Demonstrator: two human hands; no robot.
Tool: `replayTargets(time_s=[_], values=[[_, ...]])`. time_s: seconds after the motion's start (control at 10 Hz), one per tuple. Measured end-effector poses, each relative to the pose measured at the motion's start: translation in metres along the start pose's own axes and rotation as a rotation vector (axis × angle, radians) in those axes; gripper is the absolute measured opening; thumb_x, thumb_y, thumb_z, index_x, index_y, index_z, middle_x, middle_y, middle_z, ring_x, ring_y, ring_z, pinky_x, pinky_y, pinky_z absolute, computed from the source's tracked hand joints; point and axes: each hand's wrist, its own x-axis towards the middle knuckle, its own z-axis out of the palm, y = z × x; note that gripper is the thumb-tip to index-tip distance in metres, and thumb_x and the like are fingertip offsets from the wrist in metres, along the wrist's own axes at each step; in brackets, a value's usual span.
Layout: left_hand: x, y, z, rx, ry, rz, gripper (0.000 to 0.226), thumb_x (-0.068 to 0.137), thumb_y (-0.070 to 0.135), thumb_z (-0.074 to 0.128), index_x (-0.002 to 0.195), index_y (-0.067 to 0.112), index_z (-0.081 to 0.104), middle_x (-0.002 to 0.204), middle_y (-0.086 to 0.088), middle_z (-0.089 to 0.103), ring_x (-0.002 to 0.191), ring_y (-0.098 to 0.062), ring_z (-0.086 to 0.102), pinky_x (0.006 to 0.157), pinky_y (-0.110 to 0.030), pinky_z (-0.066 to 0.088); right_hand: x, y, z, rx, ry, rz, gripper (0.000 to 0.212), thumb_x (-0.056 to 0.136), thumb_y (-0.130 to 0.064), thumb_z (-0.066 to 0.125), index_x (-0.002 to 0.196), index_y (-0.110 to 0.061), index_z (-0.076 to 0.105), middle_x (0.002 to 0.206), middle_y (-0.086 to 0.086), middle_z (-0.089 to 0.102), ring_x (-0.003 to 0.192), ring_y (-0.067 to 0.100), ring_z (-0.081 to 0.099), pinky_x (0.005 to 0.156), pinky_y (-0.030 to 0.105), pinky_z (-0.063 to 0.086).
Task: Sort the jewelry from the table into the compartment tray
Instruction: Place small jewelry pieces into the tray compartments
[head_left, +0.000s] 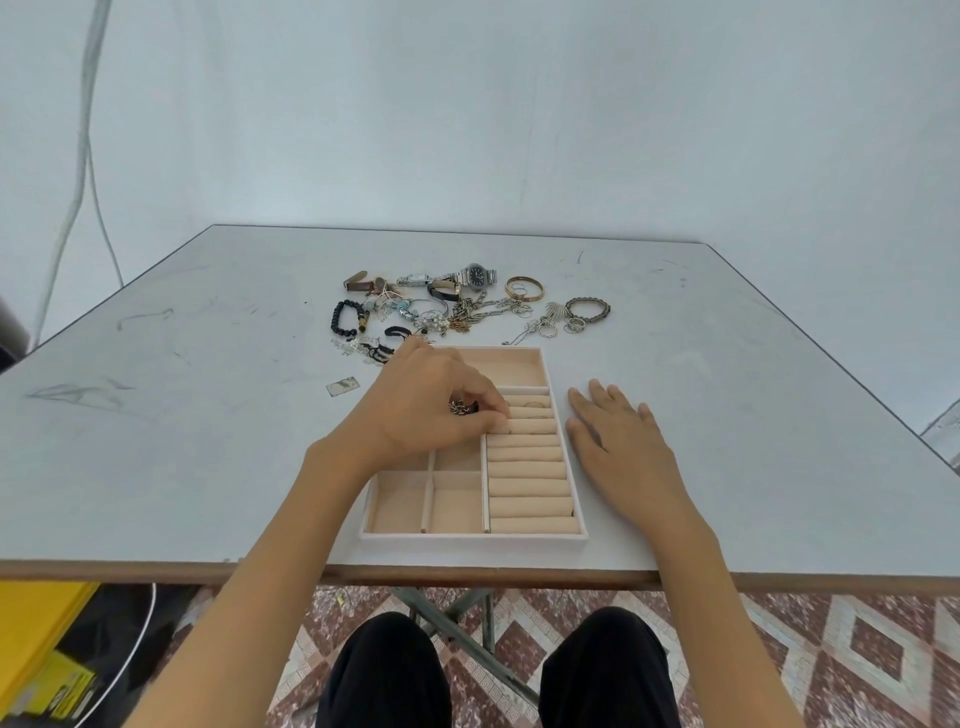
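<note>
A beige compartment tray (578, 535) lies at the table's near edge, with square cells on the left and padded ring rolls on the right. My left hand (431, 405) hovers over the tray's middle, fingers curled on a dark metal ring or chain piece (462, 408) at the left end of the ring rolls. Two thin rings (535, 408) sit in the upper rolls. My right hand (618, 441) rests flat on the table just right of the tray, holding nothing. A jewelry pile (467, 306) lies beyond the tray: watches, bracelets, chains, rings.
A black bead bracelet (345, 317) and a gold bangle (524, 287) lie in the pile. A small card (343, 386) sits left of the tray. The grey table (182, 441) meets a white wall behind. My knees and patterned floor show below.
</note>
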Motion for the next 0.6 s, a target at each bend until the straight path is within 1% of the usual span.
replayTargets(time_s=[0.1,0.2,0.3,0.4,0.5,0.6], values=[[0.0010,0.0011,0.0005,-0.014,0.000,-0.029,0.022,0.070,0.054,0.065,0.078,0.036,0.076,0.067,0.017,0.070,0.068,0.000,0.060,0.076,-0.040,0.048,-0.0008,-0.0001,-0.0006,0.001,-0.003,0.000,0.048,0.104,-0.032,0.024,0.151,-0.024,0.023,0.161,-0.001,0.011,0.148,0.014,0.003,0.120,0.036,-0.002],[0.0008,0.0018,0.0007,-0.023,0.003,-0.059,0.021,0.067,0.054,0.068,0.077,0.037,0.075,0.066,0.018,0.069,0.069,-0.001,0.061,0.077,-0.042,0.049,-0.0011,-0.0006,-0.0012,0.006,-0.003,-0.002,0.048,0.104,-0.032,0.024,0.151,-0.023,0.023,0.161,-0.001,0.010,0.148,0.014,0.002,0.120,0.035,-0.002],[0.0020,0.0033,0.0009,0.004,-0.006,-0.054,0.020,0.066,0.053,0.069,0.075,0.037,0.075,0.062,0.024,0.064,0.068,-0.001,0.061,0.077,-0.042,0.049,-0.0013,-0.0006,-0.0012,0.008,0.003,-0.005,0.048,0.104,-0.032,0.025,0.151,-0.024,0.024,0.161,-0.001,0.011,0.148,0.014,0.003,0.120,0.036,-0.002],[0.0031,0.0042,0.0006,0.023,-0.013,-0.053,0.019,0.065,0.052,0.068,0.075,0.037,0.075,0.057,0.029,0.057,0.066,0.000,0.061,0.076,-0.040,0.048,-0.0016,-0.0007,-0.0013,0.004,0.003,-0.005,0.048,0.104,-0.032,0.024,0.151,-0.023,0.024,0.161,-0.001,0.011,0.148,0.014,0.003,0.120,0.036,-0.002],[0.0029,0.0018,0.0020,0.020,-0.006,-0.062,0.019,0.065,0.053,0.069,0.074,0.037,0.075,0.058,0.029,0.060,0.065,0.003,0.060,0.075,-0.038,0.048,-0.0013,-0.0008,-0.0013,-0.004,0.002,-0.004,0.048,0.104,-0.032,0.024,0.151,-0.023,0.023,0.161,-0.001,0.011,0.148,0.014,0.003,0.120,0.036,-0.001],[0.0025,0.0012,0.0027,0.020,-0.018,-0.069,0.017,0.066,0.053,0.068,0.074,0.039,0.074,0.060,0.028,0.062,0.067,0.004,0.060,0.074,-0.031,0.046,-0.0011,-0.0011,-0.0012,-0.004,0.005,-0.001,0.048,0.104,-0.032,0.025,0.151,-0.023,0.023,0.160,-0.001,0.011,0.148,0.014,0.003,0.120,0.035,-0.002]])
